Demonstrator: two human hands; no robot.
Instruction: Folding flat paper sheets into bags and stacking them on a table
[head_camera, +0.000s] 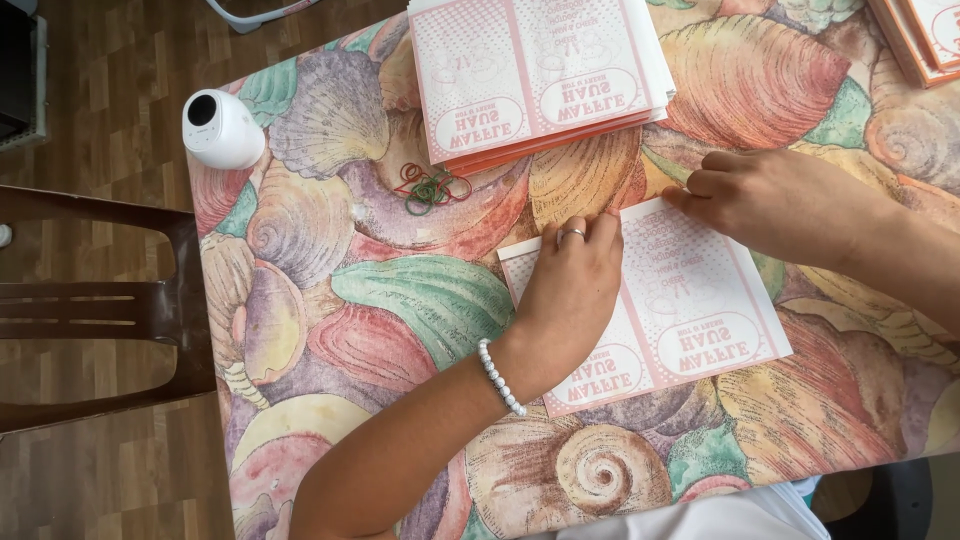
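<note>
A flat pink-and-white printed paper sheet (690, 310) lies on the shell-patterned tablecloth (400, 300). My left hand (570, 285), with a ring and a white bead bracelet, presses flat on the sheet's left half, fingertips at its top edge. My right hand (770, 195) rests on the sheet's top right corner with fingers curled, pinching or pressing the edge. A stack of the same printed sheets (540, 70) sits at the far side of the table.
A small pile of red and green rubber bands (430, 187) lies below the stack. A white round device (220, 128) stands at the table's left corner. Another stack (925, 35) is at the top right. A dark brown chair (100, 310) stands on the left.
</note>
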